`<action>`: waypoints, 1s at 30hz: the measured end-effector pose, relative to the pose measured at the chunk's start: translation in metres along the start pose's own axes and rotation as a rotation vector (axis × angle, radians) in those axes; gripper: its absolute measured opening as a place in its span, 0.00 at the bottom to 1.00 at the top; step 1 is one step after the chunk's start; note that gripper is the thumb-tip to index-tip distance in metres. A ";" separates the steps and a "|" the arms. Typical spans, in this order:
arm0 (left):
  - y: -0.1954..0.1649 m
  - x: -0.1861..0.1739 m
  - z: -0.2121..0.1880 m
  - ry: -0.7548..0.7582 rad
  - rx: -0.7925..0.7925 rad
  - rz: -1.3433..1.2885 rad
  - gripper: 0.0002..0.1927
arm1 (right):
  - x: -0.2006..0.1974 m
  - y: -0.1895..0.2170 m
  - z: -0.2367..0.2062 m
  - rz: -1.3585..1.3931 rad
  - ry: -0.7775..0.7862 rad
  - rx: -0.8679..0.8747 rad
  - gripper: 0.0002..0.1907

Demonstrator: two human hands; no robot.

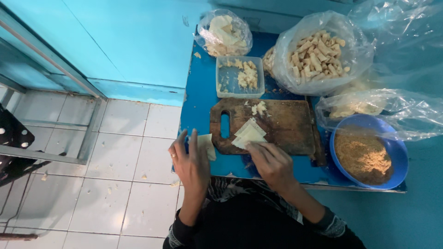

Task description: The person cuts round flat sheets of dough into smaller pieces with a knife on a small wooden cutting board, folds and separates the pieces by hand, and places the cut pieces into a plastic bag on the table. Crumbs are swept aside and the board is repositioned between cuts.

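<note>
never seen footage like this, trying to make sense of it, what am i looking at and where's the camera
There is no machine here. One camera sits on a person's head and looks down at their own two bare hands over a small blue table.

On the table lie a wooden board, a clear tub with pale pieces, two open bags of pale pieces, and a blue bowl of brown crumbs.

The right hand has its fingers on a stack of thin pale sheets on the board. The left hand rests at the table's edge on another pale sheet. Neither hand lifts anything.
</note>
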State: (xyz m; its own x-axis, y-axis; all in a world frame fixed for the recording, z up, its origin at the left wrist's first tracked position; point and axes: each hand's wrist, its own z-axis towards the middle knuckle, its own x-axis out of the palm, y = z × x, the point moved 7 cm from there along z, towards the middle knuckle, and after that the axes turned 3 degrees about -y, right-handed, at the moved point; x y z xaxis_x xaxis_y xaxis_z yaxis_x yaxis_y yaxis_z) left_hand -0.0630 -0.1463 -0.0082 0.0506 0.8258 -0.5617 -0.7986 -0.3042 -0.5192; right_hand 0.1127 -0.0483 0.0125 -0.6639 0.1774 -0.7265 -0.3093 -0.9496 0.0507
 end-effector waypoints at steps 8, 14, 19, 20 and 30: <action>-0.066 0.039 -0.015 0.230 0.459 -0.280 0.16 | -0.002 -0.049 0.014 0.242 0.117 0.459 0.12; -0.060 0.054 -0.021 0.271 0.422 -0.306 0.15 | 0.006 -0.062 0.058 -0.199 0.206 0.220 0.20; -0.059 0.051 -0.021 0.263 0.451 -0.292 0.16 | 0.023 -0.048 0.061 -0.350 0.238 0.061 0.18; -0.058 0.050 -0.020 0.268 0.449 -0.292 0.16 | 0.023 -0.048 0.059 -0.367 0.248 0.045 0.17; -0.057 0.044 -0.018 0.286 0.412 -0.329 0.17 | -0.005 -0.050 0.043 -0.400 0.293 -0.013 0.17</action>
State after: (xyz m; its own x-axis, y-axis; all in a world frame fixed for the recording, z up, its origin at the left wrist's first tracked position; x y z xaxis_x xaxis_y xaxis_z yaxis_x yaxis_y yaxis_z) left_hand -0.0045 -0.1015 -0.0148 0.4482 0.6674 -0.5947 -0.8776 0.2022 -0.4346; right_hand 0.1025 0.0095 0.0428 -0.2754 0.4500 -0.8495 -0.4908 -0.8257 -0.2783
